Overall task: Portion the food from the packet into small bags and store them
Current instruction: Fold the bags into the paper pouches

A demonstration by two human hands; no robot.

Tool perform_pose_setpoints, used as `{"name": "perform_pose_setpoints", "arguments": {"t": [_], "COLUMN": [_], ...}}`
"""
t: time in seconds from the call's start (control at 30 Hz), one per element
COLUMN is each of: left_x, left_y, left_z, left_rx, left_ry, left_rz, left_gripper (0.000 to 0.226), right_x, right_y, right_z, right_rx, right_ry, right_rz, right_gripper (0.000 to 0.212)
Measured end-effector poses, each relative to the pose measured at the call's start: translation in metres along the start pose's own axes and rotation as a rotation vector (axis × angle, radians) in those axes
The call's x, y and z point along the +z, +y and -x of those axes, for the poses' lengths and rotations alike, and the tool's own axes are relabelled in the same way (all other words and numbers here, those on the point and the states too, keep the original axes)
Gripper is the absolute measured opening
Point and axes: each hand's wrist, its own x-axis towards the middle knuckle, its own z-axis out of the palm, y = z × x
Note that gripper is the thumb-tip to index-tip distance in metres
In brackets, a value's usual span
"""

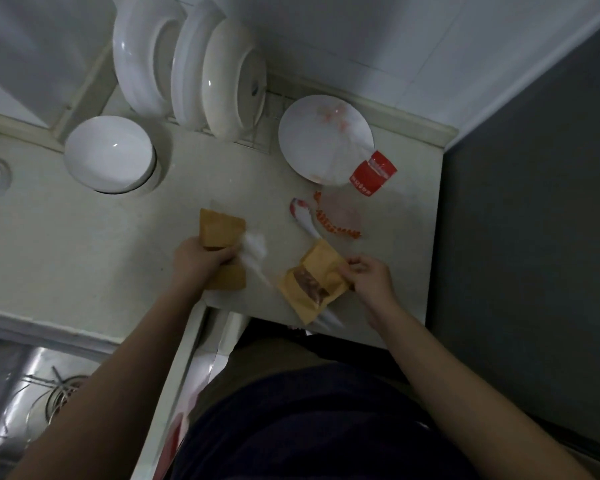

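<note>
1. Left of centre, the left hand (201, 261) has its fingers curled round the middle of a brown pouch (222, 230), which lies on the counter (84, 244). A wisp of clear plastic (255, 249) sits just beside the knuckles. Whether it is caught in the grip, I cannot tell.
2. Keep that pouch pinned flat and its mouth turned toward the centre of the frame, so that it is ready to receive a portion.
3. Lower centre, the windowed packet (312, 284) holds the food, which shows dark through its clear panel. It lies tilted at the counter's near edge, with one corner over the lip.
4. I would draw it further onto the counter before opening it (a spill there would drop to the floor).
5. Right of the packet, the right hand (371, 278) pinches the packet's right edge between thumb and curled fingertips. Grip close to the seal and open it slowly, with the mouth held upward.
6. Above the two hands, a white spoon (303, 220) and a clear bag (340, 216) with an orange-trimmed edge lie close together. The spoon looks like the safer way to portion.
7. Upper right of centre, a plate (326, 140) and a red packet (373, 173) are well apart from the work.
</note>
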Motion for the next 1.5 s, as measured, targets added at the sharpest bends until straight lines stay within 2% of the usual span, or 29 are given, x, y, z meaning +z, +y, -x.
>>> {"name": "perform_pose_setpoints", "arguments": {"t": [0.13,0.23,0.33,0.43,0.53,0.6,0.67,0.73,0.83,0.9,0.97,1.07,1.2,1.3,1.37,1.5], "left_x": [-0.003,-0.010,-0.016,-0.019,-0.021,-0.022,-0.024,-0.027,-0.033,-0.036,-0.040,-0.045,-0.050,-0.050,-0.045,-0.027], "left_y": [0.002,0.003,-0.003,-0.016,-0.029,-0.034,-0.039,-0.043,-0.049,-0.053,-0.056,-0.061,-0.068,-0.073,-0.077,-0.088], "left_z": [0.017,0.035,0.055,0.072,0.084,0.091,0.097,0.101,0.107,0.112,0.116,0.124,0.143,0.163,0.180,0.216], "left_rx": [-0.002,-0.047,-0.058,-0.077,-0.108,-0.111,-0.118,-0.134,-0.156,-0.151,-0.154,-0.131,-0.100,-0.118,-0.130,-0.139], "left_ry": [0.038,0.025,-0.056,-0.106,-0.107,-0.126,-0.142,-0.143,-0.139,-0.118,-0.089,-0.091,-0.099,-0.083,-0.054,0.060], "left_rz": [0.200,0.439,0.615,0.620,0.586,0.603,0.614,0.621,0.623,0.597,0.556,0.527,0.485,0.517,0.529,0.534], "left_gripper": [0.016,0.014,0.016,0.025,0.033,0.030,0.031,0.033,0.034,0.034,0.032,0.026,0.028,0.039,0.046,0.040], "right_x": [-0.006,0.003,0.016,0.031,0.046,0.056,0.063,0.065,0.062,0.059,0.055,0.051,0.041,0.031,0.023,0.002], "right_y": [0.006,0.011,0.013,0.013,0.009,0.006,0.002,0.002,0.002,0.002,0.005,0.014,0.028,0.037,0.043,0.053], "right_z": [-0.007,-0.007,-0.001,0.004,0.003,0.002,0.002,0.002,0.009,0.016,0.023,0.032,0.038,0.045,0.055,0.079], "right_rx": [0.124,0.215,0.305,0.375,0.420,0.443,0.440,0.430,0.406,0.390,0.372,0.330,0.214,0.126,0.093,-0.007], "right_ry": [0.105,0.162,0.220,0.185,0.177,0.211,0.230,0.204,0.156,0.137,0.163,0.160,0.145,0.146,0.115,-0.020], "right_rz": [-0.091,-0.206,-0.250,-0.235,-0.199,-0.215,-0.267,-0.313,-0.389,-0.435,-0.457,-0.444,-0.163,-0.025,-0.019,-0.062], "right_gripper": [0.010,0.046,0.082,0.115,0.128,0.123,0.109,0.084,0.035,0.025,0.022,0.031,0.045,0.062,0.059,0.057]}}
